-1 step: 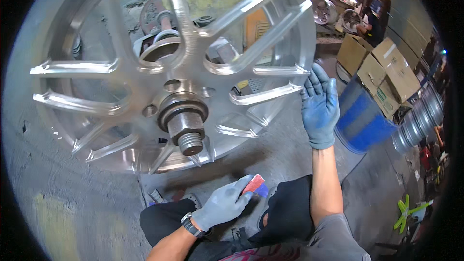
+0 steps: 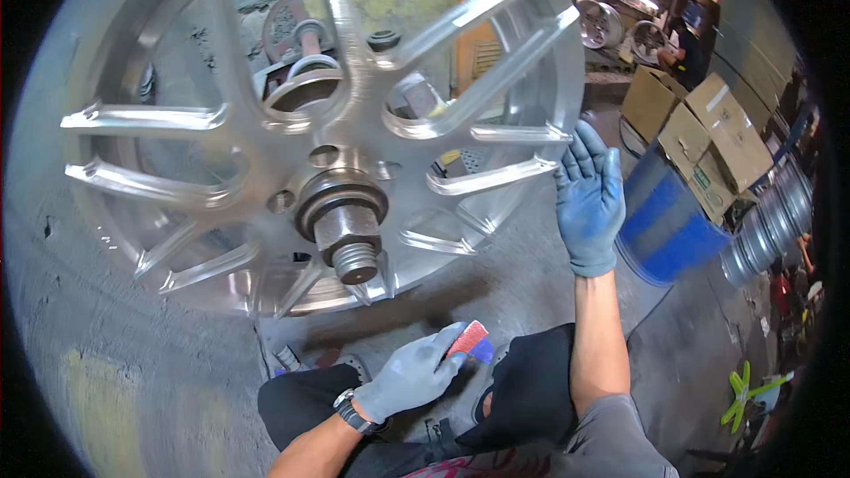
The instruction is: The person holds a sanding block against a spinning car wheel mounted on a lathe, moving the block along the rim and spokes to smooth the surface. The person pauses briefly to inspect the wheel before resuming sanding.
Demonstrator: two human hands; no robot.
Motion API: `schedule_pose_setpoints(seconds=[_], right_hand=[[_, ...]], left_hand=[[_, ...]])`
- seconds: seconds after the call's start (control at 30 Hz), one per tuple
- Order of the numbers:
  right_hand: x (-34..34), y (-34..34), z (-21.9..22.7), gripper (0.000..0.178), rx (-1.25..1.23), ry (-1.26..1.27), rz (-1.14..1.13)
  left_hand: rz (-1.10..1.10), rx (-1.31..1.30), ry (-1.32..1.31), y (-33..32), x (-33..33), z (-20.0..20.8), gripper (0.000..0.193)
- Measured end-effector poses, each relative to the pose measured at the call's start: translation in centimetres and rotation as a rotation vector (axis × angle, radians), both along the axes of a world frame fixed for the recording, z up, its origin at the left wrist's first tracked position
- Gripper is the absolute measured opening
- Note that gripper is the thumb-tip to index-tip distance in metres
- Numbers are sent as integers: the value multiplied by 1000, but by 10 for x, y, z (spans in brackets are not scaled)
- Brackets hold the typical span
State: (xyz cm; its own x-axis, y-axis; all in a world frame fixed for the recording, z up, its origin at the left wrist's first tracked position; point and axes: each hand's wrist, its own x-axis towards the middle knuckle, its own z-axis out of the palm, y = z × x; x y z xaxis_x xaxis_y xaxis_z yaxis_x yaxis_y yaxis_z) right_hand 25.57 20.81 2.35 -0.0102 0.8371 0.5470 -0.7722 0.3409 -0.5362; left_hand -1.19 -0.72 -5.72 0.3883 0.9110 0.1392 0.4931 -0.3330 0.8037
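A large bare-metal alloy wheel with paired spokes fills the upper left, fixed at its hub by a big threaded bolt and nut. Low in front of it, between my knees, my left hand in a grey glove is closed round a small piece of red sandpaper; something blue shows beneath its edge. My right hand, in a blue-stained glove, is raised beside the wheel's right rim. Its palm faces me, with the fingers stretched out and nothing in them. The fingertips are by the rim; whether they touch it is unclear.
Right of my hand, cardboard boxes sit on a blue drum. More metal rims are stacked beyond it. A lime-green star-shaped object lies at the lower right. Another person is at the far back right.
The whole view has shifted very slightly, the wheel now sitting a little further right in it. Both hands keep the same pose, and the left still grips the sandpaper.
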Motion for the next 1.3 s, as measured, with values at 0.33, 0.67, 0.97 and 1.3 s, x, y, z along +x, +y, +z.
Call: schedule_pose_setpoints(seconds=[0.33,0.67,0.97,1.3], right_hand=[[0,-5,-7,58,-14,-65,-1],[-4,-2,-11,56,-65,-144,-106],[2,8,-33,52,-158,-181,-103],[42,44,-64,47,40,-127,430]], left_hand=[[12,-6,36,-2,2,-7,54],[23,37,26,-1,2,-10,53],[-13,-74,44,2,6,-2,56],[19,24,3,5,10,-13,55]])
